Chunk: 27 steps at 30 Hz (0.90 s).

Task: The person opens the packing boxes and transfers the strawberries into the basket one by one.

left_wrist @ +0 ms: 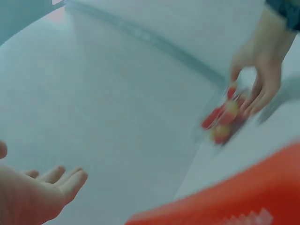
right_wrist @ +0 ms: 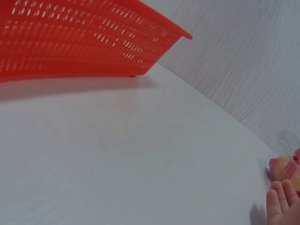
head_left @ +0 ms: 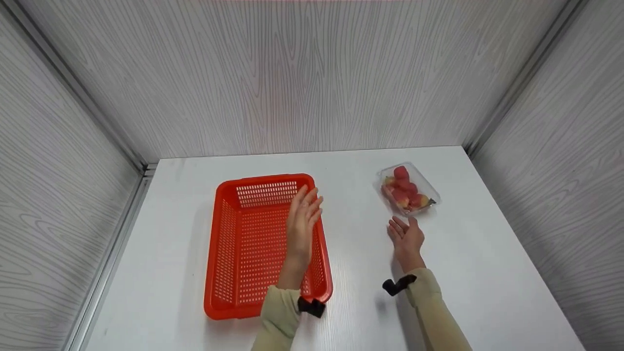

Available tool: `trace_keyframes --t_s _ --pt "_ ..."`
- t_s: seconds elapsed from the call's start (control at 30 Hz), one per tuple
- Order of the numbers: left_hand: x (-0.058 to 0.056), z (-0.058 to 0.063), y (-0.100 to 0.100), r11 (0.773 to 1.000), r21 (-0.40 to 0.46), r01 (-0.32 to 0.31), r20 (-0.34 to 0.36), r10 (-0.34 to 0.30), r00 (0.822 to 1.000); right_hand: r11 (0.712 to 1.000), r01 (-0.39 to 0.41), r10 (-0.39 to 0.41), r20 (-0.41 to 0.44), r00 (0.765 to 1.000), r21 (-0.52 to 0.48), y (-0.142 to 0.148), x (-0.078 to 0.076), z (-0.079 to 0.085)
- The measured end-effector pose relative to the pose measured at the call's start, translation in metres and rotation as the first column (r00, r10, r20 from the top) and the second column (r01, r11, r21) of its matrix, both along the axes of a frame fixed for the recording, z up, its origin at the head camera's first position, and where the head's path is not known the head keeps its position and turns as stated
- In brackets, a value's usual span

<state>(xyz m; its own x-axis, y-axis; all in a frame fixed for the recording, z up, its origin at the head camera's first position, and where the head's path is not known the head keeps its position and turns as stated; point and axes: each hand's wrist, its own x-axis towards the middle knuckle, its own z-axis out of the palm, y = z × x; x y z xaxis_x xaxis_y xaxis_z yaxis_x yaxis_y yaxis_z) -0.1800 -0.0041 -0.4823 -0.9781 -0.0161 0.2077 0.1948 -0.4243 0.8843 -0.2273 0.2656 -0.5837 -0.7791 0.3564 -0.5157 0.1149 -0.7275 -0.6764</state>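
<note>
On the surface [head_left: 356, 234], the basket [head_left: 261, 243] stands left, the box [head_left: 423, 180] with fruit [head_left: 403, 186] inside right, a wall [head_left: 302, 78] behind

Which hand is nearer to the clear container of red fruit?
Right. The right hand is close to the near edge of the clear container; contact is unclear. The left hand is farther away, leftward, over the right side of the red basket.

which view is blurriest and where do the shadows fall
Left wrist view: blurriest, with the fruit and right hand soft, and a bluish-green cast over pale surfaces; head view: clearer, with faint shadows on the table left of the basket and beside the right sleeve; right wrist view: a soft shadow along the basket's base.
</note>
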Motion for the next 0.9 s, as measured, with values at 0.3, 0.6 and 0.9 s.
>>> trace_keyframes --t_s 0.3,0.6,0.9 --pt "-0.021 -0.019 0.079 1.000 0.005 -0.028 0.212 0.026 0.977 0.997 -0.027 0.030 0.034 0.999 -0.074 0.001 -0.015 0.003" --pt "-0.044 -0.040 0.130 0.997 0.063 -0.051 0.417 0.020 0.909 1.000 -0.015 0.014 0.065 0.998 0.020 0.009 -0.019 0.000" --pt "-0.073 -0.055 0.163 0.986 0.160 -0.050 0.550 -0.047 0.834 0.994 -0.031 0.023 0.075 0.997 0.103 0.014 -0.017 0.000"
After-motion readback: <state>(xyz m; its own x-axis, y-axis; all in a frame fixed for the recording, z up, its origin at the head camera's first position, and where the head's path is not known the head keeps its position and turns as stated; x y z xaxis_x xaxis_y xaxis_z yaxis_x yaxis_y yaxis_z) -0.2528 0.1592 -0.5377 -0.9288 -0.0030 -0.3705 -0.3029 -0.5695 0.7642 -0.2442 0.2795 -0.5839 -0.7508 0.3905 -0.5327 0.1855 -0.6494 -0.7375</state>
